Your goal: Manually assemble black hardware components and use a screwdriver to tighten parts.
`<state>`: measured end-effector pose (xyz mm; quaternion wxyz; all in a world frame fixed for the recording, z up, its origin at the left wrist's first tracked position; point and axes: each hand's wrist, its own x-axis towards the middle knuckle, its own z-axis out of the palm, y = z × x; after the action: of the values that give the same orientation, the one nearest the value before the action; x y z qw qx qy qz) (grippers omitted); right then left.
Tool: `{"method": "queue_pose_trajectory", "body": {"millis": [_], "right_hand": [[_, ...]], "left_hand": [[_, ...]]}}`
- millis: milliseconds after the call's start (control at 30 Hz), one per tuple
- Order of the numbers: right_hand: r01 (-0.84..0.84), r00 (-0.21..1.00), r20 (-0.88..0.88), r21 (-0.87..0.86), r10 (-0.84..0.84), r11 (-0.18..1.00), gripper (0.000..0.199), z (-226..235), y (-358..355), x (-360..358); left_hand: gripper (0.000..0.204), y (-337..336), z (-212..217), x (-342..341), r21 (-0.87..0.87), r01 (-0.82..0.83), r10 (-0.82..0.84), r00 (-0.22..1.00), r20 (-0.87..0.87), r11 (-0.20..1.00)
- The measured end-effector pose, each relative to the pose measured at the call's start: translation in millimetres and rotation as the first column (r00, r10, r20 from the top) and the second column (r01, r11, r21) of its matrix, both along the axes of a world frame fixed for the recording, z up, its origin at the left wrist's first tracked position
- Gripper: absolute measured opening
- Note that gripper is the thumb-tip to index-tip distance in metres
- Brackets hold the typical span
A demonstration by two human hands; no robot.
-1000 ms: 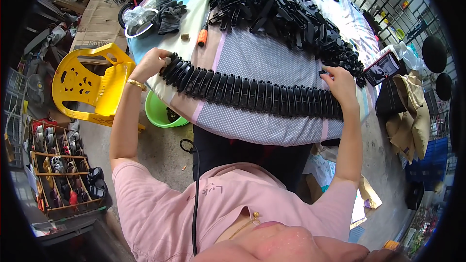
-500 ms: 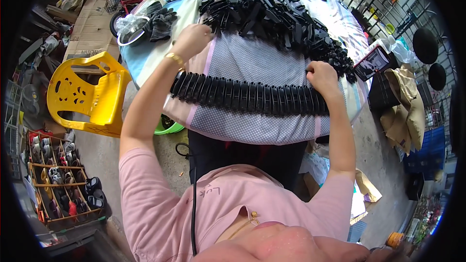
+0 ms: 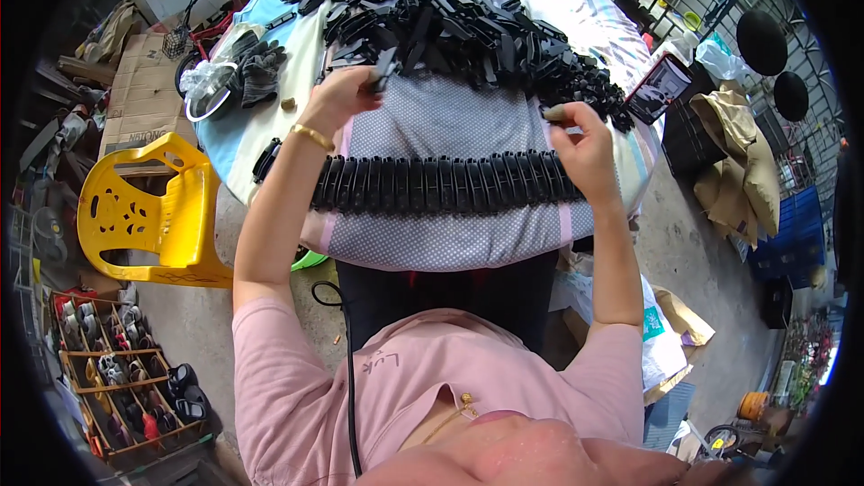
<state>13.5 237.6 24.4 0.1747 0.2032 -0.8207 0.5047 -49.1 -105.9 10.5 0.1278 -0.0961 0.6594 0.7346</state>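
My left hand (image 3: 342, 97), with a gold bangle at its wrist, is closed on a black plastic piece (image 3: 386, 67) at the near edge of a large heap of black plastic pieces (image 3: 459, 31). On the right, my right hand (image 3: 587, 146) is pinched beside smaller black parts (image 3: 601, 90); something small and dark shows at its fingertips, too small to name. Below both hands, a long row of black pieces (image 3: 441, 184) stands side by side across the cloth. My left forearm hides part of the row's left end.
The round table wears a patterned cloth (image 3: 450, 117). Grey gloves (image 3: 263, 76) and a clear bowl (image 3: 214, 94) lie at its left, a phone (image 3: 660, 90) at its right edge. A yellow chair (image 3: 193, 216) stands left, paper sacks (image 3: 738, 162) right.
My left hand now has a black piece at its fingertips. The right hand has turned, with its thumb and finger pinched upward. The whole view has shifted a little.
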Motion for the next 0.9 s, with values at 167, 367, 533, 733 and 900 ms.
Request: {"method": "queue_pose_trajectory", "body": {"millis": [167,367,533,733,900], "right_hand": [[-0.115,0.988,0.081,-0.158,0.129,0.981,0.021,8,-41,8],[-0.127,0.987,0.047,-0.377,0.156,0.918,0.018,11,-56,5],[-0.092,0.996,-0.050,-0.324,0.080,0.942,0.015,10,-59,8],[-0.059,0.963,-0.269,-0.258,-0.013,0.964,0.011,7,-74,12],[-0.059,0.936,-0.352,-0.188,-0.011,0.980,0.009,5,-75,11]], "left_hand": [[0.029,54,10,44,0.500,0.281,-0.244,0.960,-0.138,0.819],[0.045,94,3,73,0.565,0.425,-0.356,0.905,-0.235,0.707],[0.055,100,4,85,0.524,0.472,-0.368,0.882,-0.295,0.709],[0.056,101,3,92,0.479,0.488,-0.367,0.871,-0.327,0.730],[0.057,101,3,95,0.473,0.476,-0.349,0.876,-0.334,0.742]]}}
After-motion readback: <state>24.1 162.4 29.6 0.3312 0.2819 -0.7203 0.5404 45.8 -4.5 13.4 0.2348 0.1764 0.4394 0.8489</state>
